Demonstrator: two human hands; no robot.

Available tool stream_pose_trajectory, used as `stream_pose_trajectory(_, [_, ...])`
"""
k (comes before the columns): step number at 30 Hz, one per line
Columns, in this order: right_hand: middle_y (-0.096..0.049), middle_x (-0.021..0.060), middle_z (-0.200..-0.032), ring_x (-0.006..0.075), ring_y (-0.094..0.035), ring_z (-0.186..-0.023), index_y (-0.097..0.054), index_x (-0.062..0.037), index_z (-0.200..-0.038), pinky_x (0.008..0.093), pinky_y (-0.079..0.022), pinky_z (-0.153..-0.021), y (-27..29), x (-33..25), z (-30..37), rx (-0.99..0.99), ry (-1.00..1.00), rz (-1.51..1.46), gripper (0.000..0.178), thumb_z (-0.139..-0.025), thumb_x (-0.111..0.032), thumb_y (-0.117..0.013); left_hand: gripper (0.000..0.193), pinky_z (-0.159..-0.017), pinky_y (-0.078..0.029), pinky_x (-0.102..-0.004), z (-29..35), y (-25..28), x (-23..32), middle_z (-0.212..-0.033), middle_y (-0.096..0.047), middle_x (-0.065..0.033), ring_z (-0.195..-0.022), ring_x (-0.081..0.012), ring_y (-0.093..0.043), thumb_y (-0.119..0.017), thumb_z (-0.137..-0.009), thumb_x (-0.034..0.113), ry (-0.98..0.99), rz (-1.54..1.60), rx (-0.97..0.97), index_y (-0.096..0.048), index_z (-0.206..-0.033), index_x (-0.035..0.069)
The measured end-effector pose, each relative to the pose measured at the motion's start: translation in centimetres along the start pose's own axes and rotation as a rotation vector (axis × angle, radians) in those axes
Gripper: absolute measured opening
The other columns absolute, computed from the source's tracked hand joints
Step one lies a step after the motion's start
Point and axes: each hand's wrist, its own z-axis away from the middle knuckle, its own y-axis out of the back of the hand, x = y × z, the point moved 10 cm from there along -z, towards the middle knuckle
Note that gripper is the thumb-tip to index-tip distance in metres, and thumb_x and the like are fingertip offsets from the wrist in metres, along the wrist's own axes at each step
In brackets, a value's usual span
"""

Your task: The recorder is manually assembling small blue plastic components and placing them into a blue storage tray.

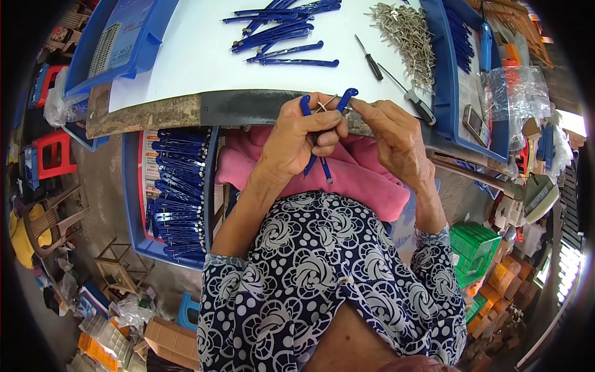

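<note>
My left hand (300, 130) is closed around slim blue strips (350, 94) with rounded ends; two ends stick up above the fingers and two tips point down below. Thin silvery pins (322, 106) show between those raised ends. Beside the right-hand strip, my right hand (393, 133) is closed in a pinch at thumb and forefinger. A small metal bit shows at its fingertips, too small to make out. On the white tabletop (198, 49) lie more loose blue strips (279, 31), and at right a heap of silvery metal pins (406, 43).
Two screwdrivers (374, 65) lie near the pins. Blue trays (443, 74) stand at both table ends; the right one holds a phone (476, 124). Below the table edge (248, 106), a blue bin (133, 204) carries stacked blue strips. A pink cloth (378, 192) covers my lap.
</note>
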Motion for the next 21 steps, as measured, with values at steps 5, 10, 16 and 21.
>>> stream_pose_trajectory(5, [-0.049, 0.0121, -0.067, 0.0256, -0.049, -0.059, -0.055, 0.0003, -0.106, 0.0322, -0.040, -0.053, -0.3, -0.4, -0.4, -0.045, -0.047, 0.029, 0.041, -0.068, 0.016, -0.049, 0.010, -0.040, -0.030, -0.0177, 0.2, -0.3, 0.6, -0.068, -0.056, -0.0108, -0.050, -0.0062, -0.041, -0.054, -0.081, 0.001, -0.107, -0.131, 0.013, -0.048, -0.089, -0.001])
stream_pose_trajectory(10, [-0.053, 0.0133, -0.071, 0.0263, -0.054, -0.062, -0.054, 0.0008, -0.106, 0.0301, -0.042, -0.055, -0.7, 0.1, -0.1, -0.004, -0.102, -0.042, 0.037, -0.072, 0.013, -0.049, 0.010, -0.041, -0.030, -0.0173, 0.3, -0.5, 0.9, -0.068, -0.056, -0.0101, -0.050, -0.0058, -0.040, -0.053, -0.082, 0.002, -0.190, -0.226, 0.033, -0.048, -0.089, -0.001])
stream_pose_trajectory(16, [-0.061, 0.0153, -0.075, 0.0169, -0.060, -0.065, -0.053, 0.0023, -0.102, 0.0256, -0.045, -0.059, -1.6, 1.9, 0.6, 0.019, -0.381, -0.217, 0.024, -0.079, 0.007, -0.048, 0.011, -0.042, -0.027, -0.0170, 0.1, -0.6, 0.6, -0.071, -0.054, -0.0099, -0.050, -0.0057, -0.037, -0.051, -0.085, 0.002, -0.286, -0.114, 0.028, -0.045, -0.093, -0.001])
stream_pose_trajectory(21, [-0.062, 0.0143, -0.076, 0.0146, -0.061, -0.069, -0.053, 0.0034, -0.100, 0.0241, -0.047, -0.062, -1.6, 2.4, 0.8, 0.112, -0.429, -0.239, 0.019, -0.082, 0.004, -0.049, 0.011, -0.041, -0.027, -0.0173, -0.1, -0.5, 0.9, -0.069, -0.053, -0.0092, -0.049, -0.0055, -0.036, -0.050, -0.085, 0.003, -0.337, -0.150, 0.059, -0.044, -0.094, -0.001])
